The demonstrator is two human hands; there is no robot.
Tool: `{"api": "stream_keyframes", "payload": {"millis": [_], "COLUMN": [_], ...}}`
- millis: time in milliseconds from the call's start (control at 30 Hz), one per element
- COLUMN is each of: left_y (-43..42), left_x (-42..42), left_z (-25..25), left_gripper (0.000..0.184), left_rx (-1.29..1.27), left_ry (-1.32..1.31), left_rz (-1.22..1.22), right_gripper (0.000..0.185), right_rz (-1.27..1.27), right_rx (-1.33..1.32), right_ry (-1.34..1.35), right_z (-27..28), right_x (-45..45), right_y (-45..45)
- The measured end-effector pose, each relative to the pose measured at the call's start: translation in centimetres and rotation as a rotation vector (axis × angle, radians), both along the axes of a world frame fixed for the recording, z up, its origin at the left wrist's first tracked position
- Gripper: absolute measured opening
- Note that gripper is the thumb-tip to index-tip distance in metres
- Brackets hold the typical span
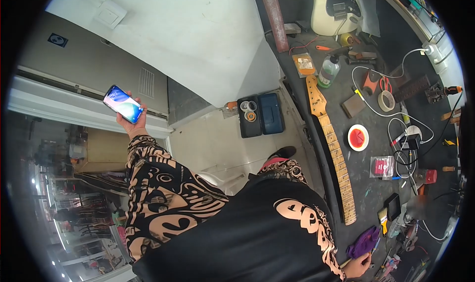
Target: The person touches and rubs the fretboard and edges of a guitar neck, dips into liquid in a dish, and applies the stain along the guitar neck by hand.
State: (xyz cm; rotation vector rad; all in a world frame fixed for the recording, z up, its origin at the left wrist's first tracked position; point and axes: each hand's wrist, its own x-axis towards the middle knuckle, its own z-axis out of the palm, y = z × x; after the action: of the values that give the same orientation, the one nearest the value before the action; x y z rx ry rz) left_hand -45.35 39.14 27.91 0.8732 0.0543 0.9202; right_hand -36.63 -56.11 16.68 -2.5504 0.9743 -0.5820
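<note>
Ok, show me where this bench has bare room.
Bare: the benchtop between the guitar neck, red packet and purple cloth, plus a narrower strip between neck and bowl. Crowded: around the red jar, around the bottle and past the paintbrush.

Left hand (133, 121) is out to the side holding a phone (123, 103), screen lit. Right hand (358, 265) is down by a purple cloth (363, 242) on the desk (366, 193), can't tell if it's gripping anything. There's a guitar neck (335, 151) lying along the desk edge, with a dish (358, 137) of red stuff beside it and a bottle (328, 71) near the headstock. Cream guitar body (324, 15) up top, and an open toolbox (261, 115) on the floor (213, 138).
</note>
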Motion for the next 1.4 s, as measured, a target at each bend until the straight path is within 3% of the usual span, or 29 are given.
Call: {"api": "stream_keyframes", "payload": {"millis": [233, 333, 367, 467, 600, 733, 867, 933, 1033, 1133, 1233, 1300, 1400], "left_y": [1.0, 1.3, 1.1, -1.0, -11.6, -22.3, -29.1, -32.0, -26.6, -25.9, -27.8, -28.6, -30.9], "left_x": [-0.4, -0.5, -0.6, 2.0, 8.6, 14.3, 19.2, 21.8, 22.2, 24.0, 26.2, 27.2, 27.8], "left_z": [-1.5, -3.0, -4.0, -6.2, -10.1, -13.6, -14.2, -14.8, -20.5, -21.4, -22.4, -22.8, -20.4], "left_gripper": [0.096, 0.069, 0.064, 0.059, 0.056, 0.064, 0.067, 0.076, 0.086, 0.081, 0.079, 0.076, 0.076], "left_rx": [-0.040, -0.127, -0.115, 0.184, 0.401, 0.625, 0.698, 0.807, 0.821, 0.883, 1.086, 1.641, 1.724], "left_ry": [0.169, 0.526, 0.764, 1.425, 1.760, 1.797, 1.814, 1.968, 1.988, 1.920, 1.808, 1.503, 1.527], "left_rz": [0.050, 0.092, 0.137, -0.237, -0.908, -1.436, -1.651, -1.921, -2.065, -2.228, -2.338, -2.397, -2.425], "right_gripper": [0.034, 0.032, 0.029, 0.026, 0.024, 0.023, 0.020, 0.018, 0.014, 0.013, 0.012, 0.012, 0.011], "right_rz": [0.030, 0.093, 0.033, -0.015, -0.117, -0.184, -0.181, -0.199, -0.288, -0.349, -0.379, -0.390, -0.358], "right_rx": [-0.033, -0.024, 0.026, 0.041, 0.032, 0.035, 0.052, 0.064, 0.110, 0.043, 0.059, 0.085, 0.076], "right_ry": [-0.013, -0.119, -0.128, -0.180, -0.128, -0.128, -0.135, -0.172, -0.212, -0.221, -0.214, -0.198, -0.188], "right_z": [1.2, 1.5, 1.8, 1.9, 1.8, 2.1, 1.9, 2.0, 3.5, 3.7, 3.0, 3.2, 2.9], "right_x": [0.2, -0.7, -0.8, -1.8, -4.1, -6.5, -8.9, -10.1, -11.3, -12.8, -13.3, -12.9, -12.4], "right_y": [1.4, 2.0, 2.2, 3.6, 4.8, 6.0, 6.8, 7.2, 8.7, 9.5, 10.0, 10.7, 11.9]}}
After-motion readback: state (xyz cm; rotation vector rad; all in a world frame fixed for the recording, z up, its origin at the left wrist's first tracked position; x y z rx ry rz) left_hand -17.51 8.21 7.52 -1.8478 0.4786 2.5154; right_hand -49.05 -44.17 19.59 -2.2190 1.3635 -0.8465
